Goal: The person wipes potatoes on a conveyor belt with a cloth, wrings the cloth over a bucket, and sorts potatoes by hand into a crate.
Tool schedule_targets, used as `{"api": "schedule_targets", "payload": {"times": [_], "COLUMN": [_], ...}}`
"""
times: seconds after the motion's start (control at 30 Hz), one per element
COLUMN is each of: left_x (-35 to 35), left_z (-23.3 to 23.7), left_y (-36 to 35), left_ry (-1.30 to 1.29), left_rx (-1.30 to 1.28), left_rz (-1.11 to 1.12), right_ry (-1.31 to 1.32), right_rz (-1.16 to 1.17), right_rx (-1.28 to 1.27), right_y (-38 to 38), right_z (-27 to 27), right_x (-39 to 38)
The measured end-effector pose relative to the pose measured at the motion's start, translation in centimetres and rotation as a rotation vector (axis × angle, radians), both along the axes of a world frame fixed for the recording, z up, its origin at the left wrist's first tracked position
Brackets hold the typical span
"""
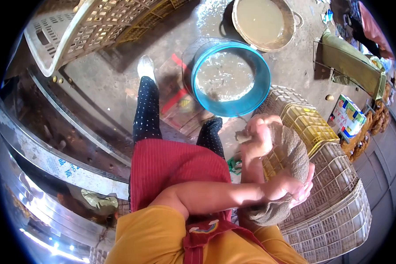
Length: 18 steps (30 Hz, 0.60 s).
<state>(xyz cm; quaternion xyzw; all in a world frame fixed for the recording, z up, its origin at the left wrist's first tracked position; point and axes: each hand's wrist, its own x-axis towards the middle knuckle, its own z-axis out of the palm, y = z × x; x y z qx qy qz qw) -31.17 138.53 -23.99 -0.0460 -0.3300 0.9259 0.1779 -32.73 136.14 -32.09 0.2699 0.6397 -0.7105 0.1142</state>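
A grey-brown wet-looking cloth (293, 152), bunched and twisted into a thick curve, is held between my two hands to the right of my body. My left hand (292, 187), its arm reaching across my apron, is closed round the lower stretch of the cloth. Higher up, my right hand (260, 132) has its fingers wrapped round the other end, and a short tip pokes out beside it. Loose folds of the cloth hang below my left hand, near my sleeve. Beyond my hands stands a blue tub (265, 70) of murky, foamy water.
Stacked plastic crates (325, 193), white and yellow, stand close at the right. A round basin (290, 31) of muddy water is behind the tub. A large crate (75, 39) leans at upper left. Metal equipment (53, 154) lines the left, and a printed carton (347, 116) sits far right.
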Motion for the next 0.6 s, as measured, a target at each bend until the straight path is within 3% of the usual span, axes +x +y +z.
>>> {"api": "schedule_targets", "payload": {"times": [0.07,0.2,0.3,0.43,0.5,0.57,0.6], "left_x": [0.5,0.2,-0.6,-0.5,-0.3,0.0,0.2], "left_z": [-0.2,-0.4,0.6,2.1,2.5,2.0,1.9], "left_y": [0.1,1.0,0.2,0.3,0.4,1.6,2.1], "left_ry": [0.01,0.016,-0.039,-0.102,-0.13,-0.11,-0.158], "left_rx": [-0.048,-0.008,-0.032,-0.002,0.046,-0.044,0.036], "left_rz": [-0.004,-0.026,-0.079,-0.156,-0.166,-0.181,-0.239], "right_ry": [0.01,0.033,-0.024,-0.17,-0.227,-0.318,-0.367], "right_rz": [0.034,-0.196,-0.157,-0.228,-0.261,-0.325,-0.364], "right_rx": [0.012,0.037,0.021,-0.219,-0.458,-0.593,-0.466], "right_y": [-0.2,-1.8,-2.3,-1.9,-0.6,-0.3,-1.1], "right_z": [0.6,0.1,0.9,2.6,3.3,4.0,4.8], "right_x": [-0.3,-0.5,-0.8,-1.7,-1.5,-1.7,-2.1]}}
